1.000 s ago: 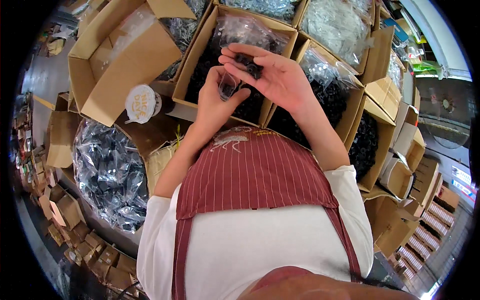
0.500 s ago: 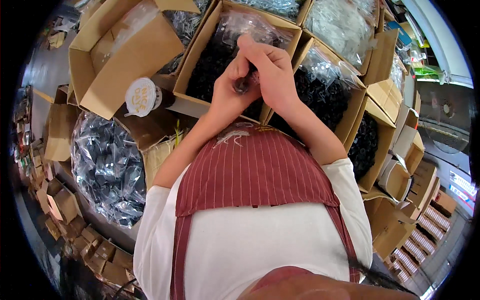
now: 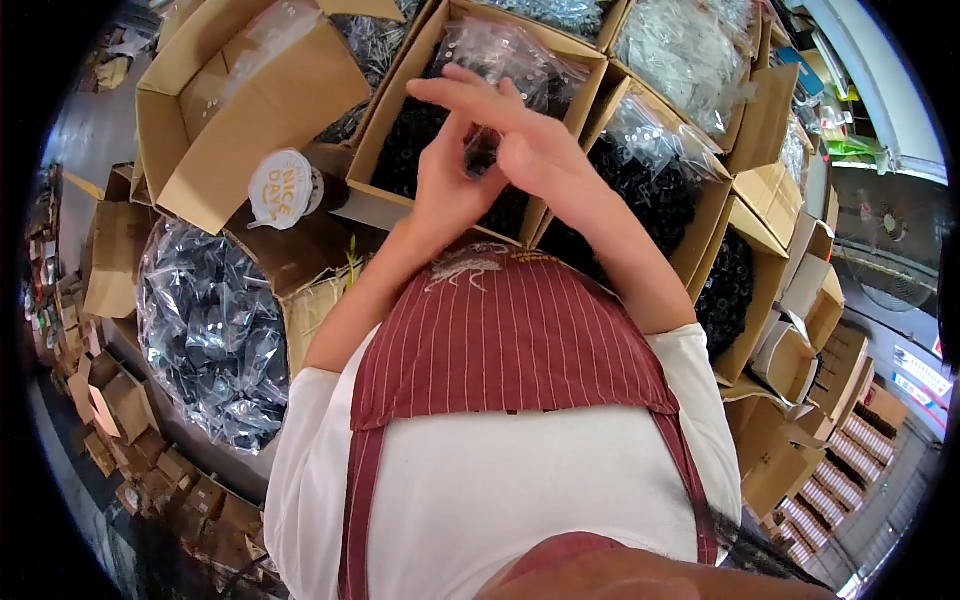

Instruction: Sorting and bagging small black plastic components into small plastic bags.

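My left hand [image 3: 447,180] is curled around a small clear plastic bag [image 3: 481,150] with dark contents, partly hidden by my fingers. Across the top of it reaches my right hand [image 3: 535,135], its fingers stretched out toward the left, close over the bag and my left fingertips. Both hands are above a cardboard box [image 3: 375,160] of small black parts [image 3: 405,150]. At that box's far side lie clear zip bags [image 3: 500,45].
Right of it stands another box of black parts [image 3: 645,195]. A lidded cup [image 3: 284,190] is on the left, beside an open carton [image 3: 265,125]. Nearer me sits a large heap of filled clear bags [image 3: 215,335]. Further boxes hold clear packets [image 3: 675,60].
My right fingers have uncurled from around the bag and now extend leftward over it. The left hand has shifted slightly left and still holds the bag.
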